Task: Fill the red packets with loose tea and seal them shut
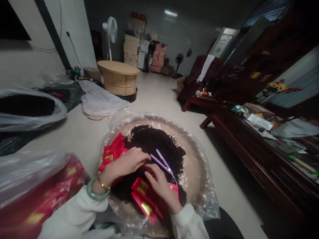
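Pale floor (159,96) stretches away to a white fan (113,30) and a round wooden stand (118,67) on the far left; dark wooden furniture (239,142) lines your right. Before you sits a round tray (195,169) with clear plastic around its rim, heaped with dark loose leaves (152,137). On the heap, just right of your fingers, lies a lavender clamp-like tool (160,164). Its long axis slants: the two parted arms point far left, the joined end near right, where a pale cord leaves it. Your left hand (132,161) has its fingers bent in a narrow curl beside the tool's tip; you cannot tell whether they touch it or hold anything. Your right hand (159,182) reaches over the near red packets (151,199), which run from far left to near right; its grip is unclear too. Left red packets (116,146) lie beyond your left wrist, against the rim.
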Motion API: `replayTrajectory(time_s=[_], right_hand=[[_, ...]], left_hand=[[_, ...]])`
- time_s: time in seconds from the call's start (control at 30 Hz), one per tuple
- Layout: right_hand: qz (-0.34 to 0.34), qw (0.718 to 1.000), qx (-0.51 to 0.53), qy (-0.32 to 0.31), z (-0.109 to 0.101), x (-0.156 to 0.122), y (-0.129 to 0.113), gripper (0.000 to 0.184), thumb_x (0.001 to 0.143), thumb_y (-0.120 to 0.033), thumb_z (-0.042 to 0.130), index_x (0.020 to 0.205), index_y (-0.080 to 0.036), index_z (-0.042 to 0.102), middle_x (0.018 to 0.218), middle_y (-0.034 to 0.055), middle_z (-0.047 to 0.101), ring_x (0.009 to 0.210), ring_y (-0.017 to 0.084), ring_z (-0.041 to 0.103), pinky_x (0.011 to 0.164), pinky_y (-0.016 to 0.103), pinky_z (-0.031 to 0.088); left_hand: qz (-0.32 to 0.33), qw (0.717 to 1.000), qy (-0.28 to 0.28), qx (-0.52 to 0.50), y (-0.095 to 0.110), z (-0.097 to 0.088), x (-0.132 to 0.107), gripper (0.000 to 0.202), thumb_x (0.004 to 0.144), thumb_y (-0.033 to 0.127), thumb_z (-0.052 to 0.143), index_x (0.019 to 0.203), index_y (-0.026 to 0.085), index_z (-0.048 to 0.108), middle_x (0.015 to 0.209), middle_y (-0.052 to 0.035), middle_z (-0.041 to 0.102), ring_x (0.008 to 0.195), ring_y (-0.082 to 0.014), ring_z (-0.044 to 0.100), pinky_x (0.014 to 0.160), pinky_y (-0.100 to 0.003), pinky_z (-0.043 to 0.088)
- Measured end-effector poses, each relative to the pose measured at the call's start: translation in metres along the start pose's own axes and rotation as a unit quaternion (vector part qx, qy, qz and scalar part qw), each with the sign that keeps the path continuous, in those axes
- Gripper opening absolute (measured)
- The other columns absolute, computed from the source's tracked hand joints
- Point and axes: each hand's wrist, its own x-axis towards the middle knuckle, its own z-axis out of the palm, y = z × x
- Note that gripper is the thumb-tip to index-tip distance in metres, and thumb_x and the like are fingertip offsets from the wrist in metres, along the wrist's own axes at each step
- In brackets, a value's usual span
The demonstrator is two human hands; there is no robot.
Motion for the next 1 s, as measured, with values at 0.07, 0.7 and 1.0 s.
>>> replayTrajectory(time_s=[0.07,0.7,1.0], right_hand=[[-0.005,0.998,0.004,0.066,-0.001,0.007,0.002,0.023,0.086,-0.025,0.052,0.108,-0.02,0.058,0.1,0.0065,0.061,0.088,0.018,0.057,0.077,0.03,0.046],[-0.013,0.954,0.075,0.289,-0.015,0.017,0.01,0.023,0.087,-0.033,0.052,0.074,-0.017,0.062,0.068,0.0017,0.056,0.058,0.013,0.055,0.053,0.023,0.046],[0.051,0.943,0.181,0.276,-0.003,0.015,0.018,0.029,0.083,-0.046,0.054,0.072,-0.02,0.053,0.067,-0.0005,0.054,0.056,0.014,0.058,0.055,0.026,0.052]], left_hand=[[0.023,0.999,0.013,0.032,0.007,0.006,0.01,0.021,0.087,0.012,0.044,0.093,0.02,0.063,0.082,-0.0042,0.063,0.08,-0.0188,0.053,0.075,-0.031,0.039],[-0.304,0.768,0.33,-0.458,-0.048,0.124,0.009,0.044,0.06,0.041,0.072,0.094,0.017,0.057,0.086,-0.0043,0.061,0.078,-0.0195,0.063,0.069,-0.033,0.052],[-0.336,0.634,0.289,-0.634,-0.043,0.123,0.011,0.037,0.067,0.037,0.07,0.097,0.021,0.057,0.097,-0.0067,0.068,0.088,-0.019,0.067,0.071,-0.029,0.053]])
